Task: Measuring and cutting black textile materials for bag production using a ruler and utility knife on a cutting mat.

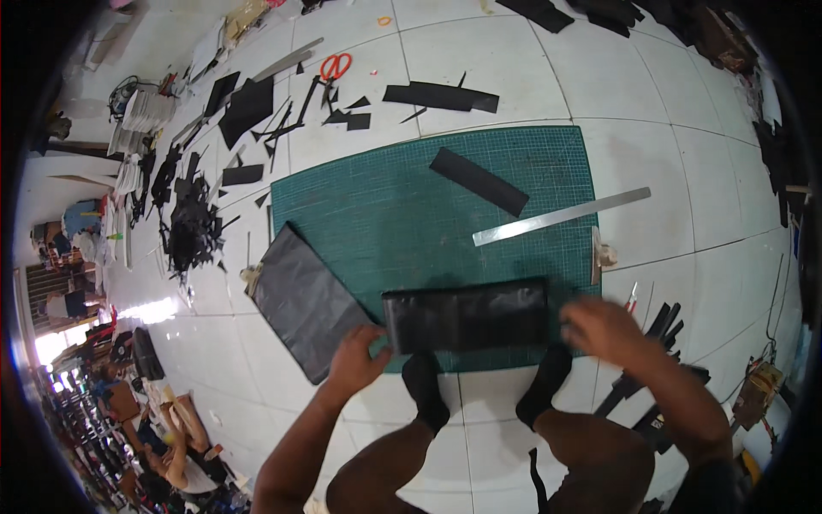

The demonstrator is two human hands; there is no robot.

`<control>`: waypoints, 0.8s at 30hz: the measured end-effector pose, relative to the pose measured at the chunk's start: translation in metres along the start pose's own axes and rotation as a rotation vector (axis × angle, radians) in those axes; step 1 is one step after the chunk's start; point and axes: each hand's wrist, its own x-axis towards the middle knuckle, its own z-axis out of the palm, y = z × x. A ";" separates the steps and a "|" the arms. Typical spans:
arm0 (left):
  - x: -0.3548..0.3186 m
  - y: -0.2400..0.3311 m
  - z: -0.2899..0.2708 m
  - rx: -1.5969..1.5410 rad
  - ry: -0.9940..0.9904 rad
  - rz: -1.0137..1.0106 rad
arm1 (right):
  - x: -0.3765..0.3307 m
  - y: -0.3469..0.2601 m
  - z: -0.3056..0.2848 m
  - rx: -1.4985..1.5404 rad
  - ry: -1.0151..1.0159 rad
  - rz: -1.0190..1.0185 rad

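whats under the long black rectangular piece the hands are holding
The long glossy black rectangular piece lies on the green gridded cutting mat, near its front edge. The left hand holds its left end; the blurred right hand is at its right. Anything beneath it is covered.

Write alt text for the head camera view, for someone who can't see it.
Seen from above, a person's left hand and blurred right hand grip the ends of a black rectangular piece on a green cutting mat, with a metal ruler beyond.
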 end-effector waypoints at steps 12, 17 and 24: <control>0.103 -0.022 0.085 0.321 -0.154 0.371 | 0.203 0.147 0.043 -0.163 0.484 0.111; 0.121 -0.014 0.105 0.399 -0.157 0.440 | 0.240 0.144 0.053 -0.102 0.331 0.155; 0.127 0.015 0.135 0.391 -0.243 0.386 | 0.199 0.243 0.013 0.157 0.552 0.482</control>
